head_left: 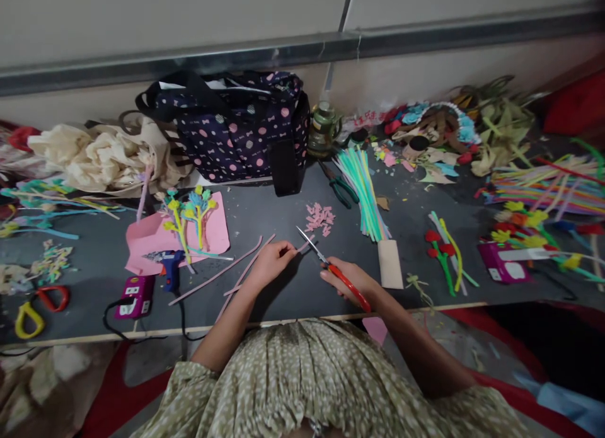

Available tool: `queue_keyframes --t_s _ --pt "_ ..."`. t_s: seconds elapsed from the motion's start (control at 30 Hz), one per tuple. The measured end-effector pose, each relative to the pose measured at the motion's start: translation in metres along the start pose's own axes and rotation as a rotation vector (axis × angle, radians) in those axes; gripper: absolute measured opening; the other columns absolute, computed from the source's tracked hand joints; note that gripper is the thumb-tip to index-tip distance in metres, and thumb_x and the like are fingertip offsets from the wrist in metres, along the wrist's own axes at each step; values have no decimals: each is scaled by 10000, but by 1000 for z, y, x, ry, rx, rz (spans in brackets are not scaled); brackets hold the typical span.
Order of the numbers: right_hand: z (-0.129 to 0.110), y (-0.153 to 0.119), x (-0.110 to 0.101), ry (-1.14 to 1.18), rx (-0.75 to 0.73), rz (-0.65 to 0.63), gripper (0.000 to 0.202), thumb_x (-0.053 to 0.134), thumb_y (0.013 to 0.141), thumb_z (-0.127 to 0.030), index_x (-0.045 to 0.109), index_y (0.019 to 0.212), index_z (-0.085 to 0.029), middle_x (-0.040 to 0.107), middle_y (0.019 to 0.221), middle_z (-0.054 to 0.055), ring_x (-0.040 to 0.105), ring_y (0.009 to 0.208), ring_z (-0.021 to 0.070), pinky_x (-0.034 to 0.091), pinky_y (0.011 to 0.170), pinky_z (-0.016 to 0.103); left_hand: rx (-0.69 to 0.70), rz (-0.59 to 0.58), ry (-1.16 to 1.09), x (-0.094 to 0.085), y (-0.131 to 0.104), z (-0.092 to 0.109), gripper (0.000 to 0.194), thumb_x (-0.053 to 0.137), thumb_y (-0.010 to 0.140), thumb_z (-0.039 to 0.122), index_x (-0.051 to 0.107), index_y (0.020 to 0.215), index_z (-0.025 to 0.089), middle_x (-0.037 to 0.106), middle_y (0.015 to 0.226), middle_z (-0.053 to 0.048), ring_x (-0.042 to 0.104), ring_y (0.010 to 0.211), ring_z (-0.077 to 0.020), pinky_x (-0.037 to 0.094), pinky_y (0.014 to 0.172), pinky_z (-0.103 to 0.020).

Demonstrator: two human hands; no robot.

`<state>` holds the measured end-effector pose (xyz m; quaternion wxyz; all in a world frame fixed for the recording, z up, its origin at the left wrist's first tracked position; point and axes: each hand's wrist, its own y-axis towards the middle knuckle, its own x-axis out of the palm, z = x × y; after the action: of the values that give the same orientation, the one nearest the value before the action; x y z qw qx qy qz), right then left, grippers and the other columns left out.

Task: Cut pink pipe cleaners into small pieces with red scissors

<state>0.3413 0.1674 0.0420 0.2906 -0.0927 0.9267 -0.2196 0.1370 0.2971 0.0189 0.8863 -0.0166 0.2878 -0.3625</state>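
Observation:
My left hand (274, 261) pinches a pink pipe cleaner (306, 243), whose short end sticks out past the fingertips. In my right hand (350, 277) are red-handled scissors (340, 275), with their blades pointing up and left across that end. Just beyond the blade tips lies a small heap of short pink pipe cleaner pieces (320, 219). Several longer pink pipe cleaners (217, 269) rest on the dark table (293, 305), left of and partly under my left hand and forearm.
A blue glue gun (171, 271) and a purple power strip (137, 296) lie left. Behind stand a dotted bag (236, 132) and a phone (283, 167). Pliers (338, 184), a green pipe cleaner bundle (363, 195) and a beige card (390, 263) lie right; another purple strip (505, 261) is farther right.

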Motion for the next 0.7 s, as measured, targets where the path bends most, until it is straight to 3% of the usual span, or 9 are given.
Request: queue_keyframes --t_s 0.7 --pt "1 5 -4 -6 -34 -20 283 476 900 -453 584 987 -206 583 664 -8 546 578 141 386 565 232 40 -31 51 -8 2 2 243 513 857 332 667 788 157 624 707 6 497 626 -118 364 622 -232"
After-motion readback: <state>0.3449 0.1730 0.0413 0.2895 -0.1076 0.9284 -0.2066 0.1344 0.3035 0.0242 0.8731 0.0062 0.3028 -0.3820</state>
